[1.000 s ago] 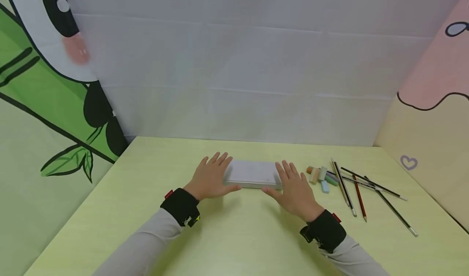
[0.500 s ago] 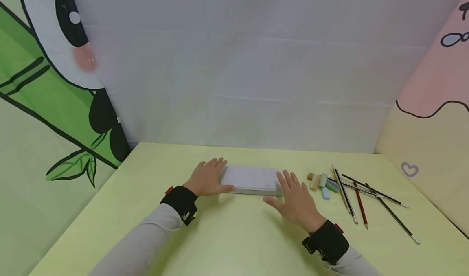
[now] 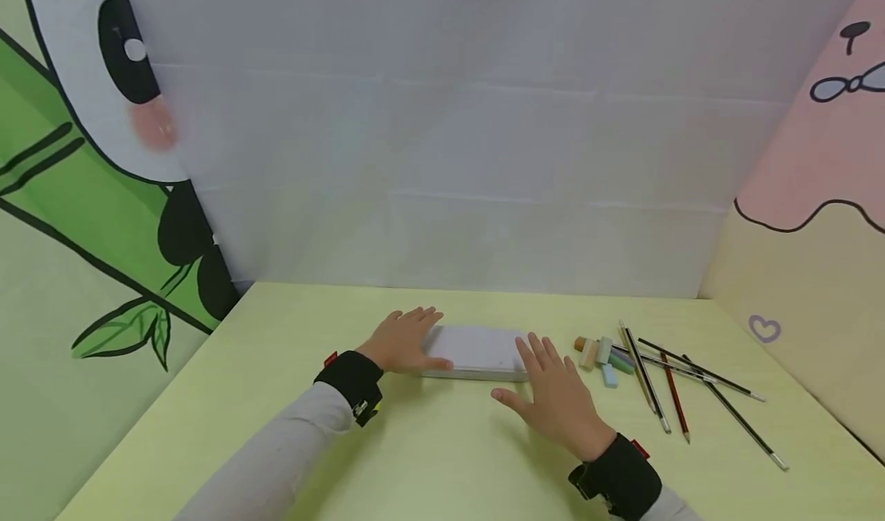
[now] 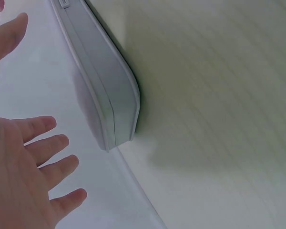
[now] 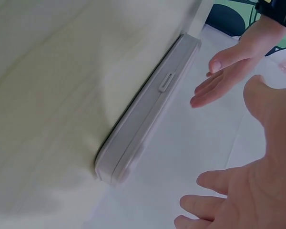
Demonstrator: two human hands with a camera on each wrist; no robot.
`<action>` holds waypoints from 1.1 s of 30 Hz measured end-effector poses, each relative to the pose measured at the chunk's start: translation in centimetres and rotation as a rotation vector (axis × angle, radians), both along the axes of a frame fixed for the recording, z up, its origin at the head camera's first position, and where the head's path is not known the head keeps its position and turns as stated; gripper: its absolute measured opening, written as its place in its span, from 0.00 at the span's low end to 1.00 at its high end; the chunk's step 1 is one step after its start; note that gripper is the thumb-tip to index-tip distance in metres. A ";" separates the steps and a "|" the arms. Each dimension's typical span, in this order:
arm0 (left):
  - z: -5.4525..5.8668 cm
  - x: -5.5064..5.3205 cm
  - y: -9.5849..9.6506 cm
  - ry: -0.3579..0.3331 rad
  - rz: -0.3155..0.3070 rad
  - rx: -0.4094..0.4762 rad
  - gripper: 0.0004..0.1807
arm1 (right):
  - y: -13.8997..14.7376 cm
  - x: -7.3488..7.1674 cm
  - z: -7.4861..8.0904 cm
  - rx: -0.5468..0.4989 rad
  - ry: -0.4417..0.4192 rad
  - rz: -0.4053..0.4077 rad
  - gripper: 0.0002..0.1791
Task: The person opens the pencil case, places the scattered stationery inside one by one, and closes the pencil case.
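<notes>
A flat white case with a seam round its side, like a pencil case, lies closed on the table. Its front clasp shows in the right wrist view. Over its left end hovers my left hand, palm down with fingers spread; a gap separates it from the case in the left wrist view. My right hand hangs near the right end, fingers straight and thumb out toward the middle. Neither hand holds anything, and in the wrist views both stay apart from the case.
Right of the case sits a cluster of small pastel eraser-like blocks. Several pencils lie crossed farther right, most dark and one red. A white sheet rises behind the table, with painted panels at both sides.
The head view has tilted up, so the table appears lower. Both hands stay near the two ends of the case with only slight shifts. Pencils and blocks have not moved.
</notes>
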State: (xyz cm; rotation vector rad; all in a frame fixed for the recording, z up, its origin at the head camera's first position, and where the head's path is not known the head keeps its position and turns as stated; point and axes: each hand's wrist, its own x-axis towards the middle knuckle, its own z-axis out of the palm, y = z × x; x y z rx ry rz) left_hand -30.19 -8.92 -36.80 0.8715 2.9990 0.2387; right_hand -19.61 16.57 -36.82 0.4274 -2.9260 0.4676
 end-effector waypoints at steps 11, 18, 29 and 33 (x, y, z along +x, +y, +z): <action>-0.5 -0.3 0.2 -0.059 -0.006 -0.001 0.51 | -0.4 1.0 0.4 -0.018 -0.013 0.000 0.48; -0.5 -0.9 0.1 -0.082 -0.025 -0.006 0.51 | -0.6 1.0 -0.1 -0.035 -0.018 -0.001 0.47; 0.0 -1.6 0.6 -0.142 -0.050 0.034 0.49 | -1.2 1.4 0.4 -0.064 -0.031 0.024 0.45; 0.1 -1.7 0.8 -0.175 -0.038 0.024 0.49 | -1.3 1.6 0.5 -0.058 -0.042 0.020 0.45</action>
